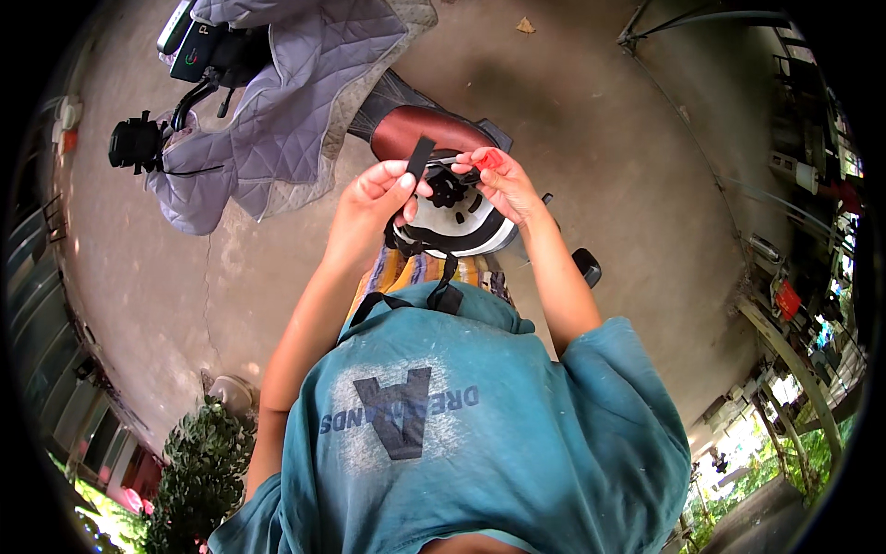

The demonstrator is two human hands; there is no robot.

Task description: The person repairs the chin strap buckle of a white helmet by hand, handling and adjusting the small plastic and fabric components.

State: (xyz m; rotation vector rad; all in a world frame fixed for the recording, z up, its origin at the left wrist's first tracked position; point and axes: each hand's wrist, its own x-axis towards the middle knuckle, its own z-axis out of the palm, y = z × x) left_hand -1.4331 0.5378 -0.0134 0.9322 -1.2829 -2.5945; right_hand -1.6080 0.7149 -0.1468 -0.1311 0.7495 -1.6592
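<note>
Fingers of left hand [374, 189] pinched on black strap [420, 157], strap end standing upward. Fingers of right hand [506, 185] closed on small red piece [489, 159] at helmet edge. White helmet with black stripes [461, 222] held between both hands, inner side up, black adjuster knob [448, 189] at centre. Helmet above scooter's dark red seat [429, 129], near chest. Grey quilted cover [295, 102] draped over scooter handlebar, well apart to left. Concrete floor [591, 111] beneath.
</note>
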